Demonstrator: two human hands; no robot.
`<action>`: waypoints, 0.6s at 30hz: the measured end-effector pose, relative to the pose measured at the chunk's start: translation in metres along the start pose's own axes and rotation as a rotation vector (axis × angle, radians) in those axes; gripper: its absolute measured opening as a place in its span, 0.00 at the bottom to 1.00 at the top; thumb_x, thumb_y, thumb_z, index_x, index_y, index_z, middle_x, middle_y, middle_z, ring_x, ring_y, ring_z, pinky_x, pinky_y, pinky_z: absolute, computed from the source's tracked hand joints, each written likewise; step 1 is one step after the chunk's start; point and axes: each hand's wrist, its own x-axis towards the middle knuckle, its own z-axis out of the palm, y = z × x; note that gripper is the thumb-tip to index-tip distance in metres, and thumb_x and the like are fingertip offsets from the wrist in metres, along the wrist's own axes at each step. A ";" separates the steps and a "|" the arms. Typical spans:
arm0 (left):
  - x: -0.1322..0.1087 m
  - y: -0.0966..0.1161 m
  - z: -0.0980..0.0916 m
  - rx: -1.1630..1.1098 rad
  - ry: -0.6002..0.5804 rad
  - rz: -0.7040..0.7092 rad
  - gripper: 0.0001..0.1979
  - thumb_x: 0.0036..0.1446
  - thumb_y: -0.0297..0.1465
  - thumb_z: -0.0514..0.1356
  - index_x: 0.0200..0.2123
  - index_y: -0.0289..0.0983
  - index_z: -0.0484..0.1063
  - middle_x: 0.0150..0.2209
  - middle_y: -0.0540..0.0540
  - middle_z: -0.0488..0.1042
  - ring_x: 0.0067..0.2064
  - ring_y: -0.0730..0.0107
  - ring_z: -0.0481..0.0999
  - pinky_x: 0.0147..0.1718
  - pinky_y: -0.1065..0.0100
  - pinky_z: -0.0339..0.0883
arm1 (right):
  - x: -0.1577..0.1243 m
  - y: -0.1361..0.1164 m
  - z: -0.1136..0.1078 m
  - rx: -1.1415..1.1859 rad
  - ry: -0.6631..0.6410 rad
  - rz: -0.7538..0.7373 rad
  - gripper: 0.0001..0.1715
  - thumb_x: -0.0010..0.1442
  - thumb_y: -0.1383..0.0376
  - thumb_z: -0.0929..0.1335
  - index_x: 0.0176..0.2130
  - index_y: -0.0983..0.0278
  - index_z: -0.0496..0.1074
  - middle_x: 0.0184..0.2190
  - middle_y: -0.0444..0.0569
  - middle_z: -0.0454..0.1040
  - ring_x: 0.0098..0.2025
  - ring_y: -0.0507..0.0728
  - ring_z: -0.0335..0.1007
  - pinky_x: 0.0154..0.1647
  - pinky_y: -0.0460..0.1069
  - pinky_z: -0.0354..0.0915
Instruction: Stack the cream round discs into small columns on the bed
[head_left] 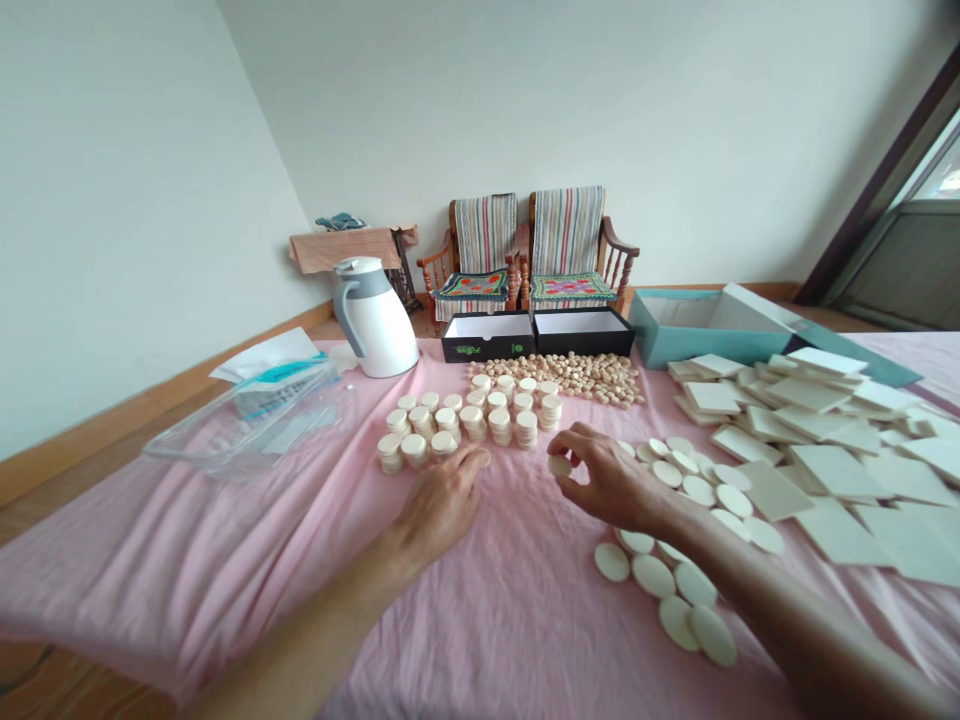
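My right hand (pixel 609 482) pinches one pale round disc (pixel 559 465) between thumb and fingers, just above the pink cloth (pixel 225 560). My left hand (pixel 442 500) rests on the cloth with fingers curled, its tips at a small disc (pixel 482 458) beside the nearest stack. Several short stacks of discs (pixel 469 418) stand in rows just beyond both hands. Loose flat discs (pixel 675 590) lie scattered under and to the right of my right forearm.
Square cream tiles (pixel 825 450) are heaped at the right. A pile of small wooden beads (pixel 577 375) lies before two black boxes (pixel 536 335). A teal box (pixel 712 325), a white jug (pixel 375 315) and a clear plastic bag (pixel 255 420) also sit on the cloth.
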 end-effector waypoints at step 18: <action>0.003 -0.012 -0.026 -0.210 0.524 -0.208 0.11 0.53 0.24 0.53 0.39 0.36 0.71 0.36 0.47 0.75 0.33 0.72 0.73 0.33 0.73 0.67 | 0.068 -0.056 0.056 -0.218 -0.140 -0.055 0.15 0.55 0.72 0.60 0.44 0.66 0.63 0.40 0.54 0.71 0.38 0.56 0.68 0.35 0.47 0.59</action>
